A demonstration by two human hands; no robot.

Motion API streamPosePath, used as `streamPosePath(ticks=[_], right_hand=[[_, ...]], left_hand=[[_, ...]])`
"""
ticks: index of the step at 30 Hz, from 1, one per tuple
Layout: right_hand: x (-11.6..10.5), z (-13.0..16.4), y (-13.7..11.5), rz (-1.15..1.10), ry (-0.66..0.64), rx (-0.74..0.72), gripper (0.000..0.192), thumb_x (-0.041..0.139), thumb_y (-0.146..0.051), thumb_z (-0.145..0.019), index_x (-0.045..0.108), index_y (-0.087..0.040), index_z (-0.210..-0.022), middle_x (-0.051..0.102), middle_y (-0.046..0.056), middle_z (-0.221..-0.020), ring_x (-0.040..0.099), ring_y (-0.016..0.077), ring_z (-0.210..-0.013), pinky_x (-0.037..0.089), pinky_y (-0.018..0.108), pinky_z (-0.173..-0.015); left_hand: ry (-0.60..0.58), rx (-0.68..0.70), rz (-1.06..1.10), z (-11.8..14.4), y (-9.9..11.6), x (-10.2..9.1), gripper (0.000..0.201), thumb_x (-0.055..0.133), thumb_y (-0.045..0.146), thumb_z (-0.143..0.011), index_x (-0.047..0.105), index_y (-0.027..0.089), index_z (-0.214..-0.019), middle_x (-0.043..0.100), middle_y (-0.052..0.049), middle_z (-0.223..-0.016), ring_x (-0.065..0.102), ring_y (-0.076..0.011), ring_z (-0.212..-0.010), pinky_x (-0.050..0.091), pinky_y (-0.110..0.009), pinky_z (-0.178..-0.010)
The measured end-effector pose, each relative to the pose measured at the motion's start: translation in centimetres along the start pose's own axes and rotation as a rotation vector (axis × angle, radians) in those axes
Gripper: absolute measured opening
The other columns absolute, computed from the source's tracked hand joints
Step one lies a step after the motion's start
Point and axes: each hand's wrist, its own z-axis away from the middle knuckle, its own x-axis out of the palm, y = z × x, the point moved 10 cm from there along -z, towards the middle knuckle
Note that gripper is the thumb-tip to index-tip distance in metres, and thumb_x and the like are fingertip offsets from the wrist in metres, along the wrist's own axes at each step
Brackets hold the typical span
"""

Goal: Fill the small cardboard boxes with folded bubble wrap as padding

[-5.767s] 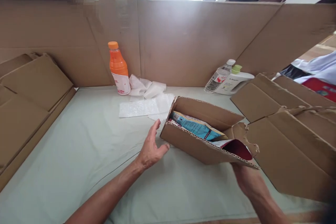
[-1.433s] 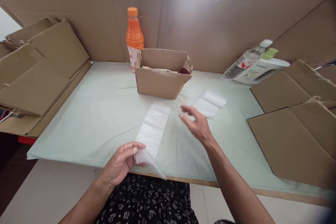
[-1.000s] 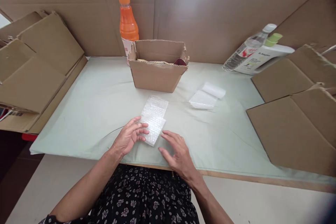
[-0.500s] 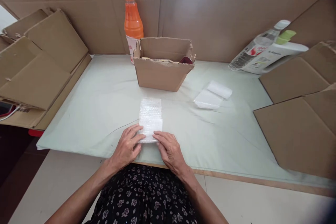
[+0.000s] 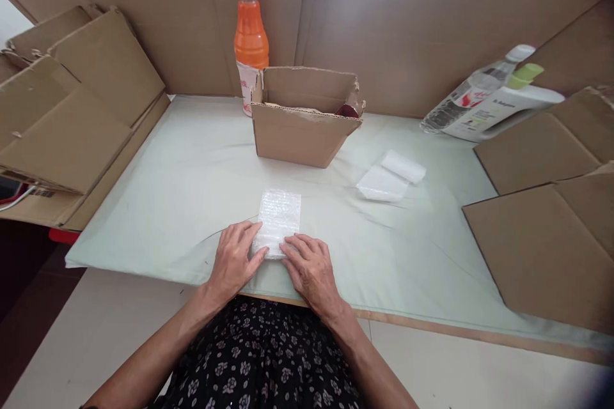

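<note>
Both hands now press flat on the bubble wrap [image 5: 279, 222] at the near table edge: left hand [image 5: 235, 259] and right hand [image 5: 309, 268], fingers spread, gripping nothing. The strip looks shorter, probably folded double. Cardboard box [image 5: 302, 116] waits far behind.

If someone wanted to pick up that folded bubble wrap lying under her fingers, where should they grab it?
Probably the far short edge of the bubble wrap, reached from the box side. It lies flat and folded, and the left hand and right hand press its near end, so only the far edge is free to pinch.
</note>
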Motion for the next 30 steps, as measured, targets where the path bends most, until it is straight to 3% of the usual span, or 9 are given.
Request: streamPosePath(ticks=[3,6,9,13,18,22,25,27,30], right_hand=[[-0.1,0.0,0.4,-0.134,-0.038,0.049,0.025,0.052,-0.019,-0.099,0.069,-0.025,-0.116,0.076,0.006,-0.099,0.067,0.0232,-0.093,0.050,0.043,-0.085],[-0.9,0.8,0.3,-0.216,-0.046,0.099,0.024,0.054,-0.024,-0.100,0.066,-0.025,-0.120,0.075,0.005,-0.101,0.067,0.0218,-0.091,0.052,0.041,-0.083],[-2.5,1.3,-0.1,-0.098,0.039,0.103,0.029,0.056,-0.025,-0.098,0.063,-0.025,-0.126,0.069,0.010,-0.122,0.062,0.0270,-0.110,0.050,0.045,-0.090],[-0.8,0.6,-0.6,0.044,-0.060,0.028,0.035,0.063,-0.022,-0.092,0.063,-0.025,-0.127,0.066,0.011,-0.132,0.059,0.0316,-0.118,0.048,0.049,-0.092],[-0.1,-0.5,2.1,-0.124,0.039,0.176,0.029,0.055,-0.025,-0.097,0.066,-0.024,-0.123,0.075,0.009,-0.112,0.067,0.0266,-0.100,0.053,0.044,-0.085],[0.7,0.1,2.8,-0.419,0.034,0.291,0.026,0.057,-0.035,-0.097,0.069,-0.026,-0.118,0.076,0.006,-0.109,0.070,0.0234,-0.098,0.057,0.039,-0.085],[0.3,0.6,2.6,-0.455,0.015,0.295,0.024,0.061,-0.037,-0.094,0.071,-0.025,-0.112,0.073,0.008,-0.118,0.067,0.0255,-0.111,0.055,0.043,-0.095],[-0.5,0.7,2.9,-0.440,0.023,0.304,0.035,0.065,-0.039,-0.090,0.067,-0.024,-0.122,0.066,0.011,-0.133,0.060,0.0290,-0.125,0.050,0.047,-0.104],[-0.2,0.5,3.0,-0.555,-0.081,0.313,0.047,0.067,-0.041,-0.089,0.061,-0.024,-0.132,0.067,0.011,-0.132,0.064,0.0271,-0.119,0.054,0.041,-0.097]], left_hand=[[-0.090,0.124,0.114,1.3,1.4,-0.4,0.037,0.060,0.028,-0.094,0.061,0.022,-0.130,0.066,-0.011,-0.126,0.057,-0.0284,-0.120,0.043,-0.044,-0.102],[-0.195,0.051,0.190,1.7,0.9,0.2,0.034,0.052,0.024,-0.097,0.062,0.020,-0.129,0.071,-0.008,-0.101,0.061,-0.0234,-0.098,0.047,-0.039,-0.090],[-0.168,-0.068,0.146,0.6,-0.4,1.1,0.035,0.053,0.025,-0.095,0.063,0.018,-0.129,0.069,-0.007,-0.090,0.060,-0.0234,-0.088,0.047,-0.039,-0.085],[-0.052,-0.141,0.165,-0.9,-1.1,1.6,0.035,0.059,0.029,-0.091,0.065,0.019,-0.125,0.069,-0.010,-0.102,0.060,-0.0266,-0.099,0.045,-0.045,-0.095],[0.017,-0.551,0.777,1.6,-3.7,2.0,0.060,0.063,0.040,-0.091,0.045,0.020,-0.145,0.061,-0.013,-0.130,0.062,-0.0244,-0.114,0.049,-0.042,-0.099],[-0.046,-0.774,1.225,3.4,-2.8,3.8,0.086,0.074,0.037,-0.080,0.032,0.017,-0.153,0.063,-0.013,-0.128,0.061,-0.0253,-0.118,0.049,-0.039,-0.102],[-0.070,-0.809,1.291,3.1,-1.8,4.5,0.091,0.077,0.033,-0.075,0.034,0.016,-0.153,0.068,-0.007,-0.111,0.063,-0.0205,-0.103,0.049,-0.032,-0.094],[-0.088,-0.770,1.320,2.6,-1.1,4.6,0.089,0.077,0.031,-0.076,0.035,0.018,-0.153,0.068,-0.005,-0.105,0.062,-0.0178,-0.096,0.048,-0.029,-0.089],[-0.144,-0.712,1.320,2.2,-0.3,5.0,0.081,0.075,0.032,-0.079,0.040,0.019,-0.151,0.067,-0.004,-0.103,0.060,-0.0165,-0.091,0.047,-0.027,-0.086]])
